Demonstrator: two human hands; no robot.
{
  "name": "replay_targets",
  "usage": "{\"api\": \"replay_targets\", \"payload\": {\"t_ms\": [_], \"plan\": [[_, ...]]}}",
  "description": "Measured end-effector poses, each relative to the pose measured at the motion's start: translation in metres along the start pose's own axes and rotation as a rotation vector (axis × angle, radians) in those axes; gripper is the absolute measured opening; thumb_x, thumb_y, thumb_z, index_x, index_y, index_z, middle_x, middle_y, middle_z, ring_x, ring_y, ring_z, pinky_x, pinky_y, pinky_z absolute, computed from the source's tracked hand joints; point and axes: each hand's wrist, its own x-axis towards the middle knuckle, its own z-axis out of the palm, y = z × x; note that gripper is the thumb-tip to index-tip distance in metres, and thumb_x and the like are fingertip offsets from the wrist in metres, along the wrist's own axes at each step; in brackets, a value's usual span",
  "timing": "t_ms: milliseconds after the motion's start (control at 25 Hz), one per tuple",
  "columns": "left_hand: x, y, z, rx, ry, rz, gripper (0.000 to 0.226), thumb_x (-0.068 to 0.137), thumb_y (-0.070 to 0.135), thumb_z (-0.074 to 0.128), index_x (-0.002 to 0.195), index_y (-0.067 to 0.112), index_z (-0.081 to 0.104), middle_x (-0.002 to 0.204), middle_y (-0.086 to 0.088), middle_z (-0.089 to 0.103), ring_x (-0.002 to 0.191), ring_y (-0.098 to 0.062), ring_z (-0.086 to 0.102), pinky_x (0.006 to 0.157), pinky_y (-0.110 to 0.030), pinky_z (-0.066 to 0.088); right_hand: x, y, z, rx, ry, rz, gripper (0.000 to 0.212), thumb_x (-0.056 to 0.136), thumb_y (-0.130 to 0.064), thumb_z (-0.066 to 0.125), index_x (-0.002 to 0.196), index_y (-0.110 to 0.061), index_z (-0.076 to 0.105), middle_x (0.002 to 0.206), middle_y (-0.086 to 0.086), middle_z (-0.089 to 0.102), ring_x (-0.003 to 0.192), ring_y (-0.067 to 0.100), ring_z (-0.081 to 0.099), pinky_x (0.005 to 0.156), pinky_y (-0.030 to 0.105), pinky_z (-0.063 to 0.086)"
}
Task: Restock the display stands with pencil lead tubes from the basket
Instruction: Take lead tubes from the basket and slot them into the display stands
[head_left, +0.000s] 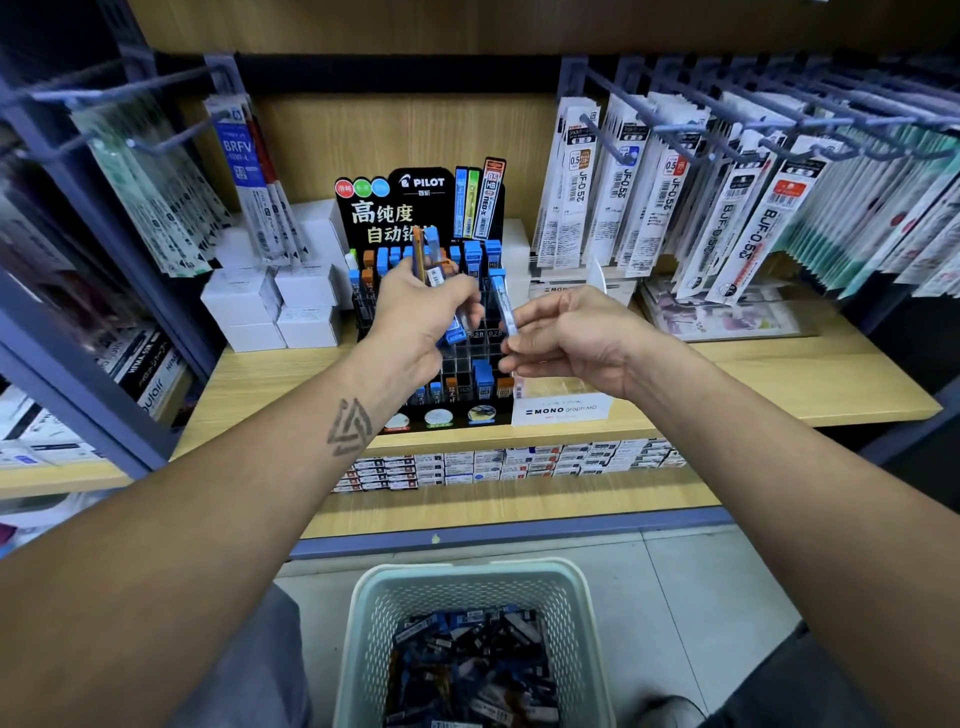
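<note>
Below me the pale green perforated plastic basket (470, 592) was still heaped with tubes, so much remained, while my left hand (421, 312) gripped a bundle of blue-capped lead tubes (451, 326) and my right hand (563, 332) pinched one clear tube (505, 306) above the half-filled black Pilot display stand (415, 208).

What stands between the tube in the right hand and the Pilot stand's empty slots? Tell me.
Nothing visible blocks it. The right hand pinches one tube just above the Pilot stand, with open slots directly below. The left hand, holding a bunch of tubes, hovers beside it over the stand's left part.
</note>
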Motion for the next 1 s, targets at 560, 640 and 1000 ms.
{"api": "replay_targets", "payload": {"t_ms": [560,640,1000], "plan": [[-0.011,0.004,0.007,-0.112,-0.323,-0.139,0.025,0.085,-0.015,0.064,0.094,0.008,0.060,0.066,-0.010,0.061,0.051,-0.015,0.054,0.043,-0.021,0.042,0.003,-0.002,-0.005,0.110,-0.035,-0.336,0.029,0.094,0.002,0.063,0.121,-0.006,0.068,0.096,0.007,0.068,0.077,0.013,0.065,0.069,0.026,0.052],[-0.009,0.005,0.003,-0.169,-0.342,-0.182,0.022,0.087,-0.014,0.062,0.093,0.007,0.061,0.065,-0.008,0.060,0.051,-0.012,0.054,0.044,-0.020,0.042,0.005,-0.002,-0.003,0.118,-0.075,-0.322,0.030,0.090,-0.001,0.067,0.119,-0.007,0.070,0.096,0.006,0.071,0.078,0.011,0.067,0.069,0.024,0.050],[-0.004,0.022,-0.015,-0.090,-0.271,-0.225,0.019,0.086,-0.010,0.066,0.092,0.007,0.061,0.068,-0.013,0.066,0.051,-0.015,0.057,0.043,-0.020,0.044,0.018,-0.008,0.009,0.172,-0.012,-0.389,0.024,0.075,-0.002,0.080,0.096,-0.008,0.073,0.081,0.005,0.069,0.071,0.012,0.064,0.064,0.022,0.050]]}}
